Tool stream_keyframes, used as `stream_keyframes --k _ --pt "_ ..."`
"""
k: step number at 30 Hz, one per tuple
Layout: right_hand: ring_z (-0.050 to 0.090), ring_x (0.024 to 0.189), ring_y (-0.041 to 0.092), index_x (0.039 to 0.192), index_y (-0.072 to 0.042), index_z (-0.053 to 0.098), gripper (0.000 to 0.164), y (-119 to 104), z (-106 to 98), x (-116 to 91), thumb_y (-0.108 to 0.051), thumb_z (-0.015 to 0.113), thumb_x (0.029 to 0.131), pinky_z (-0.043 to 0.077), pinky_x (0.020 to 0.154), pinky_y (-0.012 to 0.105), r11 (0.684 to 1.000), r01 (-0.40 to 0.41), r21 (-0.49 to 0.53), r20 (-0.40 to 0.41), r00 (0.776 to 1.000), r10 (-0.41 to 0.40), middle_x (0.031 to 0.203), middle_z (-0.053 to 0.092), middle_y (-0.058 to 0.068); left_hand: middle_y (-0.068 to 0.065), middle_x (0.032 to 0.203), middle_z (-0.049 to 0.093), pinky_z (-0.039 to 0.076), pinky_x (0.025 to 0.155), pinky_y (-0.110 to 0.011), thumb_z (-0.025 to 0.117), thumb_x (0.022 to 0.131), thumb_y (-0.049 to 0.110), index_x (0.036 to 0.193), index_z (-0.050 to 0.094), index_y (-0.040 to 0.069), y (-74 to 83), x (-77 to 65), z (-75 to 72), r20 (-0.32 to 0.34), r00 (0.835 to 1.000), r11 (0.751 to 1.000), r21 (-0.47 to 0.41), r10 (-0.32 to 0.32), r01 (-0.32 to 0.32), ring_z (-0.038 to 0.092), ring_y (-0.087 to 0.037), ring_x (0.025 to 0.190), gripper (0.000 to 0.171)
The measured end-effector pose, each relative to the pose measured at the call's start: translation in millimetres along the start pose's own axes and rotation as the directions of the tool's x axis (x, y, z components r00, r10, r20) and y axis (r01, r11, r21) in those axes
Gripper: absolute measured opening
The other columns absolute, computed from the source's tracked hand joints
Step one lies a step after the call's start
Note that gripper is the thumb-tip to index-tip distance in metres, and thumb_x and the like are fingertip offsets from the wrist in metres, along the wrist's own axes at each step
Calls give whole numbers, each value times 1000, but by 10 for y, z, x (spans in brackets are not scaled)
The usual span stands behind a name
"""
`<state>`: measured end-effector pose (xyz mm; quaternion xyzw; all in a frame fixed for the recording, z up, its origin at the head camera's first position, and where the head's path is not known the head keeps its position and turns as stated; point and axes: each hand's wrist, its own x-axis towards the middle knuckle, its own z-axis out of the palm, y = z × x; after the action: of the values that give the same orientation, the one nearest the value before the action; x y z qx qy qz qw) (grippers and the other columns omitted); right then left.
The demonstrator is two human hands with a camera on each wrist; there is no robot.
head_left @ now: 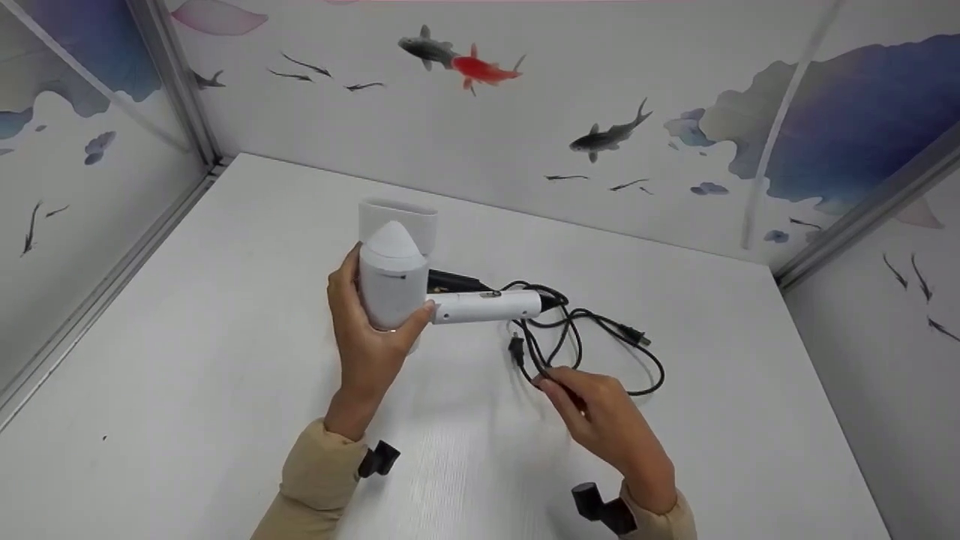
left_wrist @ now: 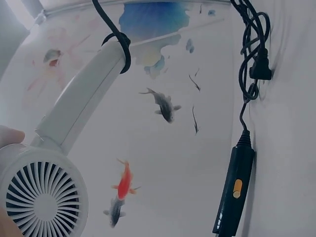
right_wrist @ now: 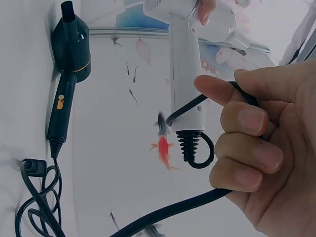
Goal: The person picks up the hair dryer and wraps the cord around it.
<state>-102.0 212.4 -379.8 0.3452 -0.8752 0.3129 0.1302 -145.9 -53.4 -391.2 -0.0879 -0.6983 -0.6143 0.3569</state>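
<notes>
A white hair dryer (head_left: 394, 292) is in my left hand (head_left: 367, 352), fingers and thumb wrapped round its barrel. Its handle (head_left: 491, 306) points right, and a wide flat nozzle (head_left: 420, 225) faces away. The left wrist view shows the round rear grille (left_wrist: 45, 205). My right hand (head_left: 611, 420) pinches the black power cord (right_wrist: 173, 212) between thumb and forefinger, the other fingers curled. In the right wrist view, cord crosses the lower handle, which ends in a ribbed sleeve (right_wrist: 188, 145). Cord loops around the handle's end in the left wrist view.
A black hair dryer (right_wrist: 71, 59) with a yellow switch (left_wrist: 237, 188) lies on the white table (head_left: 225, 315) behind the white one, its cord (right_wrist: 42, 202) bundled. Two plugs show, one at the right (head_left: 636, 335), another (head_left: 517, 349) nearer. Fish-printed panels (head_left: 510, 135) enclose the table.
</notes>
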Motion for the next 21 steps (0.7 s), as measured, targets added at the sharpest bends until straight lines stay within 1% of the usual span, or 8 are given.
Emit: stream_keyframes --k 2,5,8,11,16,19,21 --pt "36 54 -4 90 -11 64 10 11 -23 -8 -3 58 90 35 48 12 1000 1 -4 -16 1000 -1 65 51 -11 -14 126 40 36 93 -45 79 68 10 141 28 6 1 -1 0 6 1000 999 30 14 -14 40 -21 115 89" --pt "36 55 -4 90 -9 64 12 39 -60 -23 2 61 85 34 49 10 1000 22 -22 -73 997 -23 67 53 -10 -14 125 42 39 91 -45 80 67 11 141 30 7 8 3 -3 31 999 996 83 38 -40 40 -22 114 89" --pt "35 55 -3 89 -8 64 18 72 -102 -42 8 65 80 32 49 9 998 46 -49 -152 987 -52 68 53 -8 -13 124 43 40 89 -45 81 66 13 141 32 9 11 9 -9 85 995 993 104 44 -53 42 -22 112 89" --pt "35 55 -2 89 -7 66 23 104 -143 -64 11 67 76 31 49 11 996 58 -65 -232 970 -72 68 55 -5 -10 124 45 40 87 -45 80 66 15 141 33 14 10 9 -17 161 987 994 100 17 -33 44 -21 110 89" --pt "41 56 1 90 -6 68 25 139 -203 -87 13 67 74 34 51 13 996 69 -53 -311 947 -82 74 63 1 -7 124 45 43 86 -45 81 66 20 142 32 16 26 4 -33 275 961 997 80 -37 16 46 -19 109 91" --pt "44 57 2 91 -6 69 23 157 -226 -89 11 68 74 36 53 14 996 66 -58 -355 931 -83 76 65 4 -6 125 46 45 83 -43 82 66 19 141 33 16 33 8 -43 312 949 998 58 -53 37 49 -19 107 90" --pt "43 57 1 90 -6 69 20 168 -237 -92 8 70 75 36 52 14 996 51 -73 -391 917 -75 73 64 2 -5 123 48 46 81 -42 82 65 20 140 34 16 41 6 -52 328 942 997 54 -68 54 52 -18 103 89"
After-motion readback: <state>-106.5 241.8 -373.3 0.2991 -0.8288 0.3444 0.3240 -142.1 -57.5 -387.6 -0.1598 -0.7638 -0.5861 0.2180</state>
